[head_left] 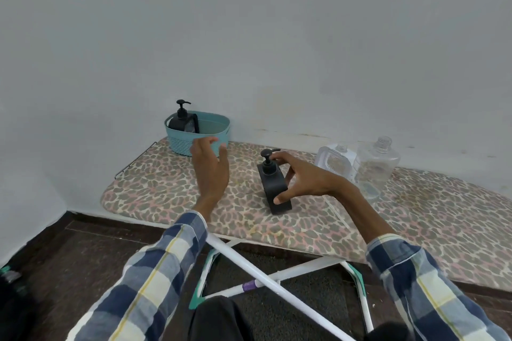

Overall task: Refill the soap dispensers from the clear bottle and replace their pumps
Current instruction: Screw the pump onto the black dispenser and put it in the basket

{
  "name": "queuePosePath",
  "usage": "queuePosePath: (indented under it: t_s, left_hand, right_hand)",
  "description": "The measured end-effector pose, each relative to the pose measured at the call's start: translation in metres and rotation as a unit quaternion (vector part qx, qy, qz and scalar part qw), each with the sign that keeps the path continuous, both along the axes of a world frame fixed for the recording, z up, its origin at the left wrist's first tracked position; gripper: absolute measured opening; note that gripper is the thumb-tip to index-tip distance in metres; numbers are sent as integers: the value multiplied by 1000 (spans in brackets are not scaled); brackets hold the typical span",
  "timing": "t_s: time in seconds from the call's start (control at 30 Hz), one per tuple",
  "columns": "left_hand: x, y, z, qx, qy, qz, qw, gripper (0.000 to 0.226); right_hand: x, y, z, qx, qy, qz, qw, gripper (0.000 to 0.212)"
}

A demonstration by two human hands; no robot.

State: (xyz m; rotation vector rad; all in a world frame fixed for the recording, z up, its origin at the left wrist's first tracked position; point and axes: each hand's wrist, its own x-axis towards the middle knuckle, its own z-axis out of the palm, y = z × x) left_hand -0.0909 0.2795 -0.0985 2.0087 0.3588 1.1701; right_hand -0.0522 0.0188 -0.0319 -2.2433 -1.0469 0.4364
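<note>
A black soap dispenser (pixel 273 188) with its pump on stands on the leopard-print ironing board (pixel 166 188). My right hand (pixel 302 177) grips it, thumb on its near side and fingers behind it near the pump. My left hand (pixel 210 166) hovers open to its left, holding nothing, in front of a teal basket (pixel 219 126). A second black dispenser (pixel 181 120) with its pump on stands inside that basket. Two clear bottles stand uncapped at the right: a squat one (pixel 333 160) and a taller one (pixel 376 169).
The board butts against a pale wall (pixel 249 36) at the back. Its white crossed legs (pixel 277 282) show below the near edge, over a dark floor (pixel 69 252). A wire rest (pixel 135 158) sticks out at the board's left end.
</note>
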Motion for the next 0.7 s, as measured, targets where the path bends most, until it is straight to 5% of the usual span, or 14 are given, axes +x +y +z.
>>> queuePosePath:
  t_s: [0.17,0.43,0.7]
  left_hand:
    - [6,61,8,11,54,100,993,48]
    - [23,110,-19,47,134,41,989,73]
    - [32,118,-28,60,115,29,991,78]
  right_hand:
    - [7,38,9,91,-49,-70,992,94]
    - [39,144,41,267,-14,-161,950,94]
    - [99,243,45,265,42,-200,942,104]
